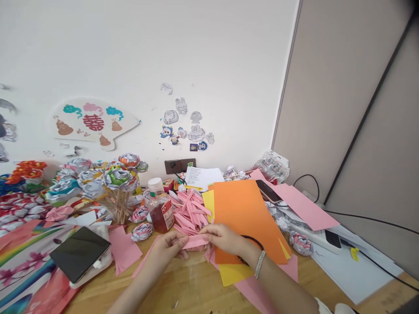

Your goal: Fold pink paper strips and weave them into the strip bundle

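White wall (212,48) rises behind a crowded wooden table (186,290), with a fan-shaped cutout (78,133) and a group of cartoon stickers (196,132) stuck on it.

Among the containers, a clear bottle (157,220) with dark red contents and a red-and-white label stands behind the hands; a white cap (155,183) shows at its top, though whether it belongs to this bottle or to one behind is hard to tell. At the back right, near the grey panel (314,87), a clear plastic box (273,165) holds many small pieces, too small to make out. Left of the bottle, a bunch of paper flowers (119,178) stands on wooden sticks (119,207); I cannot tell whether a cup holds them.

Both hands meet over the front of the table with a pink strip (196,241) stretched between them. Thumb and fingers of the left hand (172,244) pinch its left end, the grip closed on the paper. The right hand (224,239) pinches the other end just as closely, its wrist wearing a sparkling bracelet (259,264).

Just beyond the held paper lies a heap of pink strips (191,213), beside the bottle. An orange sheet (242,218) lies partly under the right hand and forearm, over yellow paper (234,274). On the left, a dark tablet (80,254) lies near more pink paper (123,249).
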